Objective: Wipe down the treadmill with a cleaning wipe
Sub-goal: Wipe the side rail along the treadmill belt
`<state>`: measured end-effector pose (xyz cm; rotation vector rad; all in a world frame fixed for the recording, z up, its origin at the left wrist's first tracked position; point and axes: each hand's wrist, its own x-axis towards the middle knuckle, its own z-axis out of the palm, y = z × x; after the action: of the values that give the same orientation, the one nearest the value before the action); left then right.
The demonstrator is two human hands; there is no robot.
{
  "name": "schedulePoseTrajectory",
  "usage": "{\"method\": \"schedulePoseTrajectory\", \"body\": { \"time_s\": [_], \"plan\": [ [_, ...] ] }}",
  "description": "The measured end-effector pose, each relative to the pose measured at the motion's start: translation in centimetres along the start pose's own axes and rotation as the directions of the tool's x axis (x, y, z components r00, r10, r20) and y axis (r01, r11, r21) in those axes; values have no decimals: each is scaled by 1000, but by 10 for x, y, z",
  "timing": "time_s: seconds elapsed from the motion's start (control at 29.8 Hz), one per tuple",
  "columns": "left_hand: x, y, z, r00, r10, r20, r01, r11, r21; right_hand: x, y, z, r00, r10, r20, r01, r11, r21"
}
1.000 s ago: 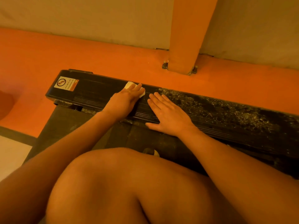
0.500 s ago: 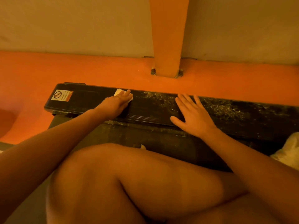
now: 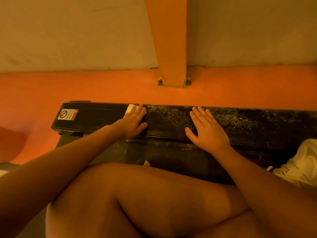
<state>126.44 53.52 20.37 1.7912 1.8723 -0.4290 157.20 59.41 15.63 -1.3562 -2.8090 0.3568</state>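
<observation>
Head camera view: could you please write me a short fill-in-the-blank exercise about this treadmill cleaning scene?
1. The left hand presses a white ____ onto the black treadmill rail.
2. The right hand lies flat on the rail and holds ____.
3. The warning sticker sits at the rail's ____ end.
Missing words: wipe; nothing; left.
</observation>
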Motion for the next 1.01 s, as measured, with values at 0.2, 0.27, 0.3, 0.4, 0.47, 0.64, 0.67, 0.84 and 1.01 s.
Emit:
{"method": "schedulePoseTrajectory", "body": {
  "time_s": [0.2,0.27,0.3,0.4,0.47,0.64,0.67,0.84,1.01],
  "plan": [
    [-1,-7,4,999,24,-42,-23,999,38,2,0,2,1000,-2,-4,2,1000,0],
    [10,-5,-3,998,4,-58,-3,1000,11,2,-1,3,1000,0,-4,0,1000,0],
    [12,-2,-4,998,-5,-55,5,1000,1,2,-1,3,1000,2,-2,-2,1000,3],
    [0,6,5,1000,19,0,-19,1000,14,2,-1,2,1000,5,7,-5,1000,13],
    [-12,9,14,998,49,47,-50,999,22,1,-1,1,1000,3,11,-4,1000,13],
    [9,13,-4,1000,20,-3,-20,1000,19,1,-2,1,1000,4,6,-4,1000,-8],
    [15,16,-7,1000,8,-5,-8,1000,6,1,-2,1,1000,5,5,-5,1000,-6],
    [4,22,5,998,33,57,-34,999,16,0,-2,0,1000,12,7,-12,1000,4],
    [13,20,-5,1000,17,10,-17,1000,18,1,-2,1,1000,9,9,-9,1000,14]
  ]
}}
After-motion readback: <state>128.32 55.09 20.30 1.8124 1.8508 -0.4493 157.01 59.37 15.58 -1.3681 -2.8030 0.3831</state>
